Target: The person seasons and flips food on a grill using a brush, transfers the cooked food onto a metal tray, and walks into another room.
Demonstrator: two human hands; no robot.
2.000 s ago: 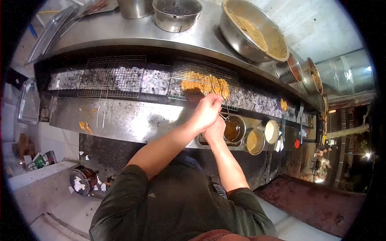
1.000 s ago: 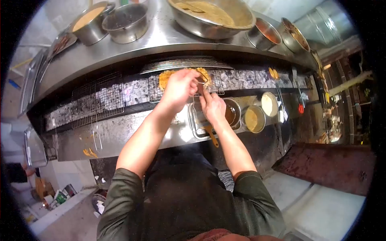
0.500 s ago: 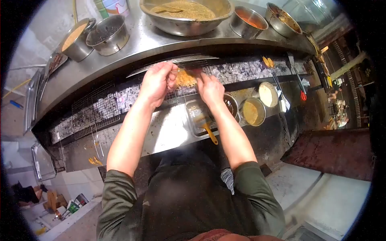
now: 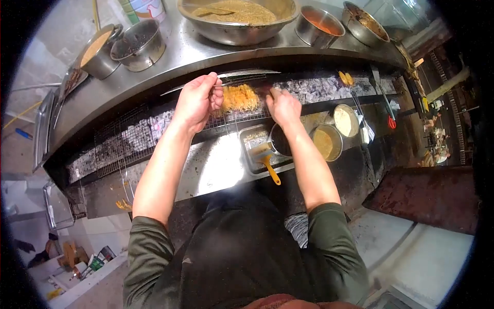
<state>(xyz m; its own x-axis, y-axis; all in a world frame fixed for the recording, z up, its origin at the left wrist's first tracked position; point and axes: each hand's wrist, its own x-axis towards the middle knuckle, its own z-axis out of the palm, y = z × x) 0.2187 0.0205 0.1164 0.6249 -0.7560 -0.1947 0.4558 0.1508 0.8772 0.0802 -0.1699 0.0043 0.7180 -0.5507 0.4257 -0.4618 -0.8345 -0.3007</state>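
Note:
My left hand (image 4: 198, 103) is closed over the back of the grill, its thumb and fingers pinching what looks like the end of a thin skewer. My right hand (image 4: 284, 108) is also closed, to the right of the food; anything in its fingers is hidden. Between the hands a row of orange-yellow skewered food (image 4: 240, 98) lies over the coals. Long thin metal skewers (image 4: 247, 73) stretch along the grill's back edge. Below the right hand, a brush with a yellow handle (image 4: 270, 169) rests in a metal tray (image 4: 249, 164).
Glowing grey charcoal (image 4: 314, 88) fills the long grill, with a wire rack (image 4: 121, 141) at left. Pots of sauce (image 4: 325, 144) and pale powder (image 4: 345, 119) stand at right. Across the back shelf sit a large bowl (image 4: 239, 33) and several pots. Tongs (image 4: 383, 95) lie at the far right.
My right hand has moved right, away from my left hand, uncovering more of the orange food. My left hand stays closed in nearly the same place.

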